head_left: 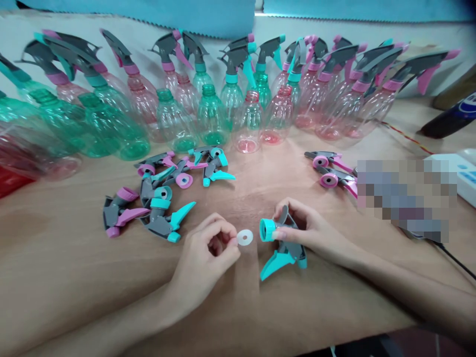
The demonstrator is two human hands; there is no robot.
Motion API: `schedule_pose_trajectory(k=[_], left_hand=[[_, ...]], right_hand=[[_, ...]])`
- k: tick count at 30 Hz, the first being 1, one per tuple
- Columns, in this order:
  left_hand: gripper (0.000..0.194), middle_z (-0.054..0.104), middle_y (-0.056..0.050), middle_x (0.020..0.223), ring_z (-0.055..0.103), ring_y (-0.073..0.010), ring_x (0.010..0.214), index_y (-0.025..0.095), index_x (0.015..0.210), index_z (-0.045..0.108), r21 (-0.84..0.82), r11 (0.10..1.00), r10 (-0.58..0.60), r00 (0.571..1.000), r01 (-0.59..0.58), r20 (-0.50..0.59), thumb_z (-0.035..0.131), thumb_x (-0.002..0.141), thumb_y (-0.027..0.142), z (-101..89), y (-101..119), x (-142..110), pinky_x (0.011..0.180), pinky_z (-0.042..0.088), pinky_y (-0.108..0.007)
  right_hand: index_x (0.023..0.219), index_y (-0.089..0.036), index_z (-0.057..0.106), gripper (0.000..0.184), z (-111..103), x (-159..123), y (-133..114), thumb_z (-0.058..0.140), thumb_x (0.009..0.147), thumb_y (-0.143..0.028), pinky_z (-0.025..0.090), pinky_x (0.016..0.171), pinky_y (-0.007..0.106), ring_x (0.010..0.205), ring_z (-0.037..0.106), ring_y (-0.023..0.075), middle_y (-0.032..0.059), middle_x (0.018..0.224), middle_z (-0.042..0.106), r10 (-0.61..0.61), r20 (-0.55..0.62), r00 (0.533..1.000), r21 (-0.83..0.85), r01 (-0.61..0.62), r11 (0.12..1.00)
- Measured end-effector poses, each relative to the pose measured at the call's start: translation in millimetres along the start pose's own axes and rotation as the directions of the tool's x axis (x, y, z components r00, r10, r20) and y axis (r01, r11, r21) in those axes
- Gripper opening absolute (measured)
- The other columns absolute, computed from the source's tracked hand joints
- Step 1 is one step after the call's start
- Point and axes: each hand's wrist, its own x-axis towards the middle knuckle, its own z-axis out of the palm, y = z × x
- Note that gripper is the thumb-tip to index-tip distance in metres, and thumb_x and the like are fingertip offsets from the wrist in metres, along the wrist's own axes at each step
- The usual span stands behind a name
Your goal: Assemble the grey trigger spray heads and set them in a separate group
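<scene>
Between thumb and forefinger, my left hand [210,253] pinches a thin white washer [240,241] with a hole in its middle. My right hand [310,225] is wrapped round a grey and turquoise spray trigger head [293,248], its turquoise collar [266,230] facing left. A small gap separates the washer from the collar. To the left of my hands lies a loose group of trigger heads in grey with pink [126,213] or turquoise [159,218] parts. Further right, beyond my right hand, rest more pink and grey trigger heads [329,180].
Clear green bottles [213,116] and pink bottles [248,121] line the back of the wooden table [208,317], many fitted with trigger heads. At the right are a blurred-out patch [405,198], a white device [451,171], cables and a dark bottle [446,119].
</scene>
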Motion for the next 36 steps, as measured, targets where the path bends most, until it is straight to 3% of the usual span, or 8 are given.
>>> schedule_pose_trajectory(k=[6,11,16,20,24,30,33,36], left_hand=[[0.011,0.047,0.002,0.077,0.046,-0.0086,0.063,0.018,0.074,0.053,-0.07,0.997,-0.038,0.997,0.042,0.067,0.048,0.083,0.021,-3.8,-5,-2,0.052,0.037,-0.02],[0.011,0.048,-0.001,0.101,0.056,-0.0116,0.082,0.017,0.071,0.052,-0.254,0.963,-0.089,0.995,0.095,0.037,0.049,0.081,0.021,-4.6,-7,1,0.061,0.049,-0.021],[0.012,0.054,0.0,0.08,0.059,-0.0111,0.062,0.016,0.068,0.046,-0.431,0.866,-0.157,0.955,0.255,0.251,0.051,0.079,0.019,-3.1,-6,6,0.044,0.051,-0.02],[0.014,0.053,0.001,0.08,0.055,-0.0096,0.058,0.017,0.069,0.042,-0.407,0.866,-0.202,0.948,0.29,0.246,0.055,0.075,0.017,-1.7,-5,6,0.039,0.05,-0.018],[0.012,0.049,0.004,0.074,0.05,-0.0089,0.058,0.02,0.079,0.042,-0.398,0.878,-0.2,0.96,0.265,0.197,0.053,0.076,0.018,-1.1,-5,4,0.04,0.049,-0.017],[0.013,0.048,0.003,0.077,0.051,-0.0071,0.056,0.019,0.086,0.054,-0.359,0.916,-0.123,0.978,0.178,0.171,0.043,0.08,0.016,-5.7,-7,6,0.046,0.049,-0.018],[0.017,0.05,0.001,0.081,0.054,-0.0066,0.055,0.017,0.079,0.058,-0.376,0.908,-0.114,0.972,0.186,0.205,0.042,0.082,0.018,-9.2,-8,8,0.049,0.049,-0.02],[0.018,0.051,0.001,0.08,0.055,-0.0079,0.056,0.017,0.075,0.059,-0.459,0.859,-0.138,0.965,0.229,0.223,0.042,0.083,0.02,-11.2,-10,10,0.051,0.049,-0.021]], right_hand=[[0.109,-0.023,0.057,0.037,-12,2,-4,0.07,0.074,-0.028,0.05,0.069,0.022,0.081,0.06,0.0118,-0.0002,0.09,0.062,0.012,0.052,0.999,0.026,-0.013,1.0],[0.102,-0.024,0.064,0.028,-15,1,-4,0.069,0.076,-0.03,0.052,0.065,0.021,0.082,0.062,0.0128,0.0009,0.092,0.066,0.052,0.12,0.991,0.053,-0.058,0.997],[0.1,-0.023,0.063,0.025,-17,3,-1,0.068,0.076,-0.029,0.053,0.07,0.026,0.08,0.066,0.0142,0.0004,0.09,0.067,0.071,0.121,0.99,0.208,-0.096,0.973],[0.093,-0.022,0.062,0.017,-17,6,2,0.066,0.078,-0.029,0.053,0.071,0.028,0.078,0.066,0.0141,0.0009,0.092,0.067,0.113,0.062,0.992,0.254,-0.125,0.959],[0.092,-0.022,0.059,0.022,-16,7,4,0.07,0.074,-0.027,0.05,0.071,0.026,0.081,0.062,0.0127,0.0011,0.097,0.063,0.088,0.006,0.996,0.173,-0.088,0.981],[0.101,-0.024,0.052,0.048,-14,4,0,0.079,0.061,-0.022,0.049,0.066,0.022,0.079,0.056,0.0108,-0.0027,0.089,0.057,0.016,0.035,0.999,0.037,-0.017,0.999],[0.105,-0.023,0.053,0.047,-16,1,-2,0.077,0.065,-0.029,0.048,0.062,0.023,0.075,0.054,0.0119,-0.0018,0.085,0.055,-0.028,0.023,0.999,-0.138,0.031,0.99],[0.102,-0.022,0.058,0.04,-19,0,-3,0.074,0.068,-0.038,0.045,0.062,0.025,0.076,0.054,0.014,0.0005,0.087,0.056,-0.136,0.005,0.991,-0.375,0.128,0.918]])
